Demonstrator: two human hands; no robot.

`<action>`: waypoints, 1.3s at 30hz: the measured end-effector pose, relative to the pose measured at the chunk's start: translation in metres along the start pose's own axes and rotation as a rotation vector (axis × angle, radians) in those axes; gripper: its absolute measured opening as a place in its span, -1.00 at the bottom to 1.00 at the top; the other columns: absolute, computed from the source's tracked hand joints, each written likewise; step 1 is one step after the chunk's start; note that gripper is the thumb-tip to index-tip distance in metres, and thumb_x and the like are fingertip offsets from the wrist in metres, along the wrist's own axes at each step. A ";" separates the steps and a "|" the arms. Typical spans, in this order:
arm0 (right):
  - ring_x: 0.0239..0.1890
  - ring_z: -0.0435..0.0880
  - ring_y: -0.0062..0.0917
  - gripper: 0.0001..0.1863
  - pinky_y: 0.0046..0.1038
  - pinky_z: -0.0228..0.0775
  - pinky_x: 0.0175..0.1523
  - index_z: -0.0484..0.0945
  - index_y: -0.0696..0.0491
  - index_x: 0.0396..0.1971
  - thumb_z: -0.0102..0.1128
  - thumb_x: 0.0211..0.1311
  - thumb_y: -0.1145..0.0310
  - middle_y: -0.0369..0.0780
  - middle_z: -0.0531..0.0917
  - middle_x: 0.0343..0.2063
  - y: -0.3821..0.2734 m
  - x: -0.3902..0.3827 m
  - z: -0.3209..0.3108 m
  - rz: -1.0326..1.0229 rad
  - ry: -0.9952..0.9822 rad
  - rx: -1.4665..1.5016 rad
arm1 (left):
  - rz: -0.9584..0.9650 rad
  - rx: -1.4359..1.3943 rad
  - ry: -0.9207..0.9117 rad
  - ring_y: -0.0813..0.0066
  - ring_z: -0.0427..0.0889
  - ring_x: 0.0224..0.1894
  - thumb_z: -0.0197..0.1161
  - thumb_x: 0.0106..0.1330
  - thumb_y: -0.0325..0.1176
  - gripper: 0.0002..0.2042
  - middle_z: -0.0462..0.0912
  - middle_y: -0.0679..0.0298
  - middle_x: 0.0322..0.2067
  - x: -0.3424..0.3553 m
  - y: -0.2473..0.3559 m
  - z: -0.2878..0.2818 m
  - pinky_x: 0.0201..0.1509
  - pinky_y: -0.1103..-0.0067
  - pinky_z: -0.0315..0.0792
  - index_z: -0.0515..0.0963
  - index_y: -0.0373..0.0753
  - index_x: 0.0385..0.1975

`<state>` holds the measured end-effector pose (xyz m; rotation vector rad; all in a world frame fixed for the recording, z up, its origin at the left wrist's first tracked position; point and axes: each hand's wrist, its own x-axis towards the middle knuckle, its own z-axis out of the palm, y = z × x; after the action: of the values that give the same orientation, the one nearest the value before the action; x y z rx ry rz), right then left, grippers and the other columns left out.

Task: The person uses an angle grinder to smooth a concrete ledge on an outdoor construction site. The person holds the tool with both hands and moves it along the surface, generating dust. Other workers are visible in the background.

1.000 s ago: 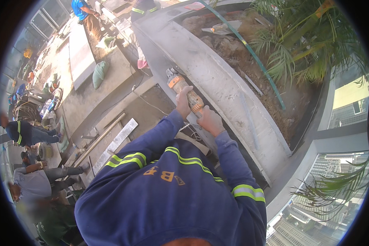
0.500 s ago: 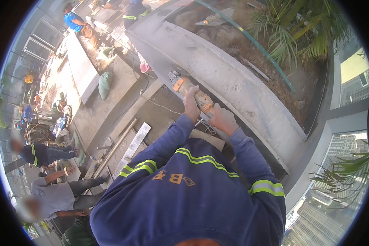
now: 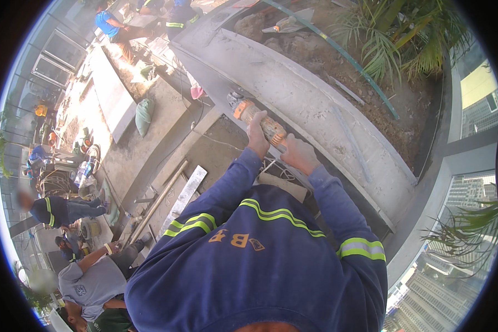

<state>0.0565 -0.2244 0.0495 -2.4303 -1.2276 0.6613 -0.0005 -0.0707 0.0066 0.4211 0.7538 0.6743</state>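
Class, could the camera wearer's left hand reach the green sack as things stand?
Probably not: the left hand is wrapped around the grinder, and the green sack lies well off to the left.

Can't see the middle of the orange-and-grey grinder (image 3: 272, 131) beneath the left hand (image 3: 257, 135), nor its rear end inside the right hand (image 3: 300, 155). Can't tell, at so small a size, whether the tool head (image 3: 237, 99) toward 12 o'clock touches the grey ledge (image 3: 205, 69). Can't follow the palm (image 3: 415, 44) at 2 o'clock past the upper edge. Can't make out the blurred head (image 3: 25, 198) at 9 o'clock. Lose the dark green top (image 3: 113, 322) at 7 o'clock below the bottom edge.
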 end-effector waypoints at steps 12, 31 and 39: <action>-0.17 0.74 0.03 -0.59 -0.01 0.55 -0.07 0.41 0.17 -0.16 0.28 0.07 0.26 0.10 0.72 -0.31 0.006 -0.006 0.006 -0.015 0.021 0.039 | -0.011 -0.011 -0.025 0.20 0.65 -0.31 0.36 0.21 -0.34 -0.70 0.54 0.21 -0.31 -0.008 -0.001 -0.002 -0.20 0.21 0.63 0.46 -0.23 -0.12; -0.16 0.73 0.05 -0.58 -0.02 0.56 -0.06 0.42 0.18 -0.16 0.30 0.07 0.24 0.13 0.72 -0.29 0.002 -0.016 -0.006 0.019 -0.030 0.023 | -0.035 -0.005 0.014 0.18 0.66 -0.35 0.37 0.20 -0.34 -0.69 0.54 0.18 -0.35 -0.017 -0.003 0.002 -0.25 0.20 0.63 0.45 -0.25 -0.13; -0.19 0.76 0.01 -0.61 -0.05 0.60 -0.09 0.43 0.17 -0.18 0.31 0.07 0.27 0.11 0.73 -0.31 0.001 -0.014 -0.006 -0.033 0.007 0.005 | -0.023 -0.002 -0.023 0.22 0.66 -0.36 0.35 0.21 -0.32 -0.71 0.54 0.20 -0.36 -0.008 -0.005 -0.003 -0.28 0.20 0.63 0.43 -0.22 -0.16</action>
<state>0.0531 -0.2367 0.0576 -2.4007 -1.2588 0.6457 -0.0054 -0.0794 0.0057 0.4171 0.7354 0.6477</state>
